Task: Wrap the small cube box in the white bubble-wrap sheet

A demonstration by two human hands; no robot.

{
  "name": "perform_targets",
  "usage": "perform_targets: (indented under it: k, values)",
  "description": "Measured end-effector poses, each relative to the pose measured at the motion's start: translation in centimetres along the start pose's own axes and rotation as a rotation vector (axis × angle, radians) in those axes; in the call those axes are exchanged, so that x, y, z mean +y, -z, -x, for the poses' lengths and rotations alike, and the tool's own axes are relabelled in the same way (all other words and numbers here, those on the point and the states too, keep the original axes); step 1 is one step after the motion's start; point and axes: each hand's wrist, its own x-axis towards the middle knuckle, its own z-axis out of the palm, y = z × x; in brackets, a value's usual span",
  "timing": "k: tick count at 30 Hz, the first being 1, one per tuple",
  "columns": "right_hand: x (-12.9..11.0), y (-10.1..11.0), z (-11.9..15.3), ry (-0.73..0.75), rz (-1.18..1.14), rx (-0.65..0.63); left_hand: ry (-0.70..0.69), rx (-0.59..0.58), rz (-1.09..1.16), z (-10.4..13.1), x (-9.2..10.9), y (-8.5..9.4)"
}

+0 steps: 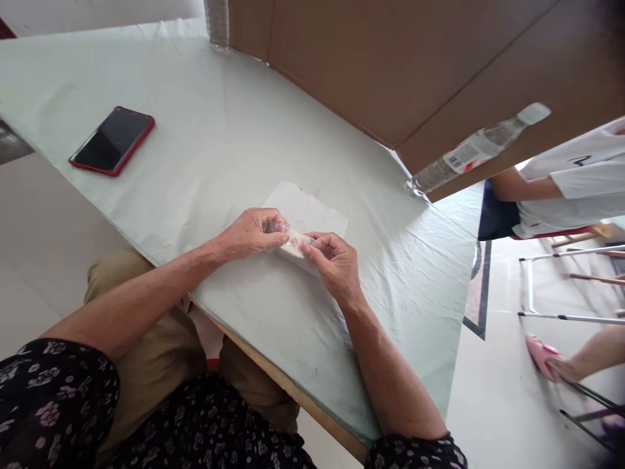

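Observation:
Both hands meet over the cloth-covered table, one at each end of a small whitish roll [294,243] that looks wrapped in thin, shiny, see-through film. My left hand [256,231] pinches its left end between thumb and bent fingers. At the other end, my right hand [336,260] is closed, with the thumb pressed along the roll. What the roll contains cannot be made out. Just behind the hands, a thin white sheet [307,207], like tissue, lies flat on the cloth and is partly covered by them.
A phone with a red case [113,141] lies at the left on the pale tablecloth [195,130]. A large cardboard panel [342,58] stands at the back, with a clear plastic bottle [469,155] against its right part. Another person in a white shirt [581,182] sits at the right.

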Motion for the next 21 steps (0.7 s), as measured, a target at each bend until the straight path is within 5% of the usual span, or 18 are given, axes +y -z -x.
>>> perform_targets:
  k: [21]
  values:
    - [0.04,0.69,-0.27,-0.05,-0.054,-0.076,-0.006,-0.018,0.024,0.34,0.12,-0.16]
